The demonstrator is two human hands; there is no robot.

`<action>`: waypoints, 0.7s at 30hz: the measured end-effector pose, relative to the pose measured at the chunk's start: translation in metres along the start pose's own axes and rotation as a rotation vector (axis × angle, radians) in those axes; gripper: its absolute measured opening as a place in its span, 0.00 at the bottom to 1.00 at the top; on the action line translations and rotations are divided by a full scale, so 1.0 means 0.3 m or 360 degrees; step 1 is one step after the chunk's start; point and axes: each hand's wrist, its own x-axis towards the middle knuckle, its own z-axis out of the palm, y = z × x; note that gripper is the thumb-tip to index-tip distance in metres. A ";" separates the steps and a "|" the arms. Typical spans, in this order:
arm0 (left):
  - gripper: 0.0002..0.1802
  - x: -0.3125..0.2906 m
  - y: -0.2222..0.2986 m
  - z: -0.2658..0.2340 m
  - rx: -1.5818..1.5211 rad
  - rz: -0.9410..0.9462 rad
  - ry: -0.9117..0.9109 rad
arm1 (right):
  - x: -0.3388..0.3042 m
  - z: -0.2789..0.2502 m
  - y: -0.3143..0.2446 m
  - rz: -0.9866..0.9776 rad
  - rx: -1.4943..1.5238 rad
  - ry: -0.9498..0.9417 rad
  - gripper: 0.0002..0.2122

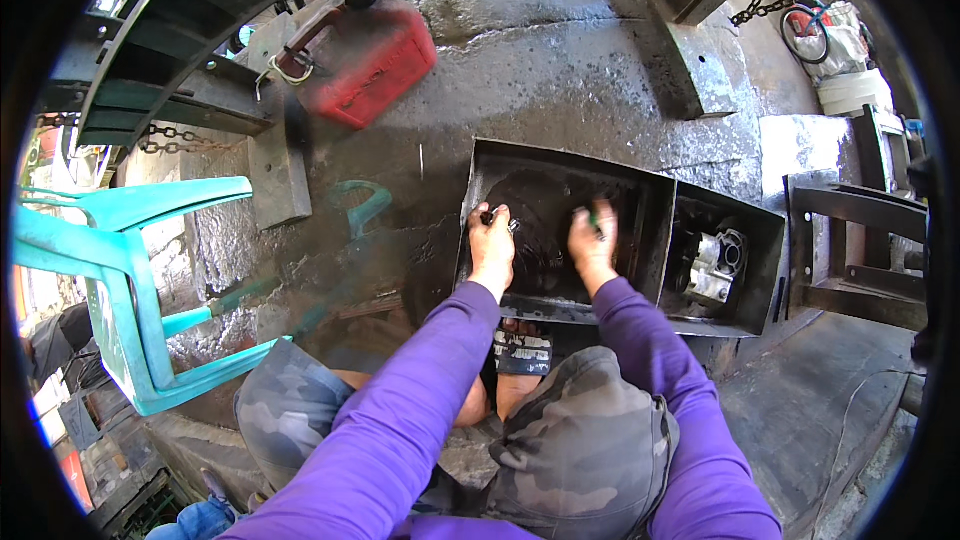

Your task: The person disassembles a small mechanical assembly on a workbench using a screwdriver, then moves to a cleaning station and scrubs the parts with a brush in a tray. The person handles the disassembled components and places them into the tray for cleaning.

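Observation:
Both hands are over a dark metal tray (570,162) with two compartments, its larger one holding dark, wet-looking liquid. Near that compartment's left wall, my left hand (491,243) is closed around a small dark metal part (488,218); its exact kind does not show. My right hand (594,237), slightly blurred, grips a small green object (597,224) over the middle of the same compartment. Fingers hide most of that object. In the smaller right compartment lies a silver engine casing (718,265) with round openings.
A red fuel can (375,65) with a yellow spout stands on the wet concrete floor (530,50) at the far left. A turquoise plastic chair (150,340) lies at the left. Steel beams (690,70) and a black metal frame (860,240) flank the right side.

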 end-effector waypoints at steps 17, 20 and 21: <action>0.11 -0.115 0.059 0.003 -0.0586 -0.0709 -0.0284 | -0.084 -0.194 -0.457 -0.0281 -0.0232 -0.0838 0.09; 0.10 -0.130 0.084 0.014 -0.0397 -0.0702 -0.0267 | -0.070 -0.202 -0.464 -0.0145 0.0126 -0.1146 0.09; 0.10 -0.134 0.087 0.012 -0.0361 -0.0620 -0.0340 | -0.072 -0.209 -0.462 -0.0088 0.0129 -0.1346 0.09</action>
